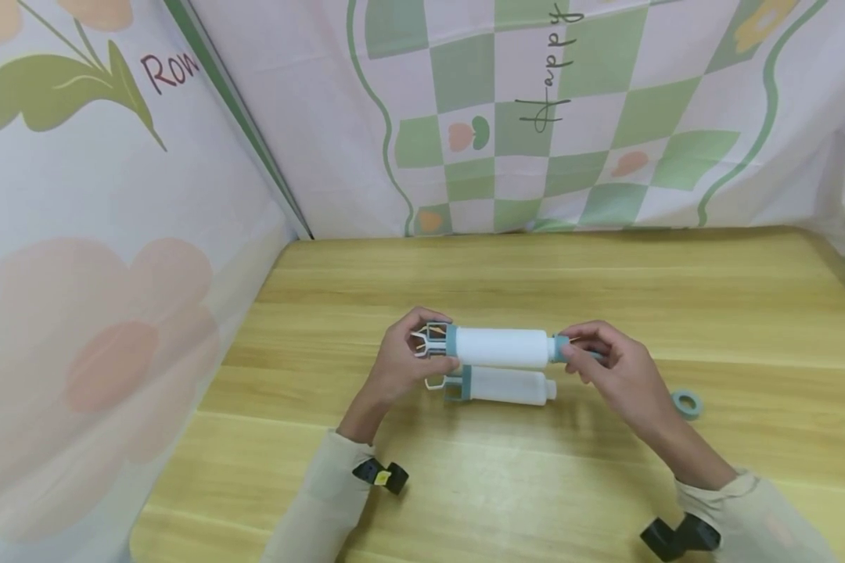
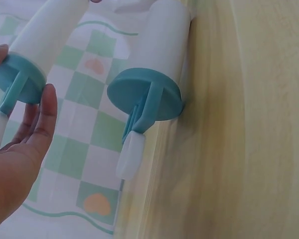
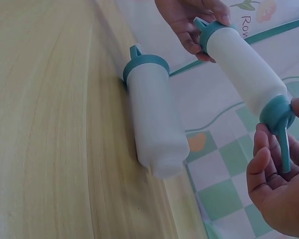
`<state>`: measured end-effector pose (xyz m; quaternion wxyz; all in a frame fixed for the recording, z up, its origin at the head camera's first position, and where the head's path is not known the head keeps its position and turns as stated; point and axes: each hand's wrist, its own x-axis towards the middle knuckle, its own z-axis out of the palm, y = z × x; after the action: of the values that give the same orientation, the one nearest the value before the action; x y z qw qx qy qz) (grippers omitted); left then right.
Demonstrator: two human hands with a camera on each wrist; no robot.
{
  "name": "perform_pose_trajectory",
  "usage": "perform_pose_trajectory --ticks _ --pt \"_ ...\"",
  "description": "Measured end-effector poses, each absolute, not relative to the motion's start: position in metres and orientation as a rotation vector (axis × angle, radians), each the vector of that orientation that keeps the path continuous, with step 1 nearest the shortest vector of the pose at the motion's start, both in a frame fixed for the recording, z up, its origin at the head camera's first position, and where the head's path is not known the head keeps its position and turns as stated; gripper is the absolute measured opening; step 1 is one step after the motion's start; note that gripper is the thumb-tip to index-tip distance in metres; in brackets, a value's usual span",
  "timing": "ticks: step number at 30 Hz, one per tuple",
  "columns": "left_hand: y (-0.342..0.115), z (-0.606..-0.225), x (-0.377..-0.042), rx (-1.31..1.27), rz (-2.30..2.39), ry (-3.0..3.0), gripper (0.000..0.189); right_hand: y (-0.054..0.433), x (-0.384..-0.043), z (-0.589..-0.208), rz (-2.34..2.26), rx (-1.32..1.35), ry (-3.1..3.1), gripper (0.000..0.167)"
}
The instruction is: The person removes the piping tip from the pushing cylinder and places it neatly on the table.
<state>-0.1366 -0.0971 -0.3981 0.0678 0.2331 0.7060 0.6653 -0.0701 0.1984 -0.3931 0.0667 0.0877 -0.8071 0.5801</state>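
A white syringe-like tube (image 1: 501, 347) with a teal collar and a handle is raised level between both hands. My left hand (image 1: 397, 352) grips its collar end, thumb on the near side and fingers beyond. At the opposite end, my right hand (image 1: 623, 371) pinches the teal nozzle cap (image 3: 277, 110), from which a thin teal spout sticks out. A second tube (image 1: 507, 386) of the same kind lies on its side just nearer to me. In the right wrist view, that second tube (image 3: 157, 109) shows a bare white neck. Fingertips behind the held tube are partly hidden.
A small teal ring (image 1: 689, 415) lies on the wooden table (image 1: 535, 493), right of my right hand. Printed cloth (image 1: 521, 70) hangs along the table's back edge, and flowered cloth (image 1: 63, 203) covers the left side. Each sleeve carries a black wrist camera.
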Motion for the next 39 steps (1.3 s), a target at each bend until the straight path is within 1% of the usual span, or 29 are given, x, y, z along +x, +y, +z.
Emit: perform_pose_trajectory --ticks 8,17,31,39 --pt "-0.098 -0.4 -0.139 0.725 2.0 2.134 0.047 0.201 -0.07 -0.394 1.729 0.289 -2.413 0.024" --pt "-0.1 -0.396 -0.141 0.753 1.956 2.146 0.048 0.204 -0.068 -0.394 1.746 0.288 -2.375 0.024" --pt "-0.099 -0.394 -0.148 0.676 1.891 2.176 0.049 0.214 -0.063 -0.396 1.735 0.277 -2.382 0.023" --pt "-0.094 -0.394 -0.157 0.689 1.858 2.195 0.049 0.219 -0.063 -0.396 1.739 0.255 -2.382 0.024"
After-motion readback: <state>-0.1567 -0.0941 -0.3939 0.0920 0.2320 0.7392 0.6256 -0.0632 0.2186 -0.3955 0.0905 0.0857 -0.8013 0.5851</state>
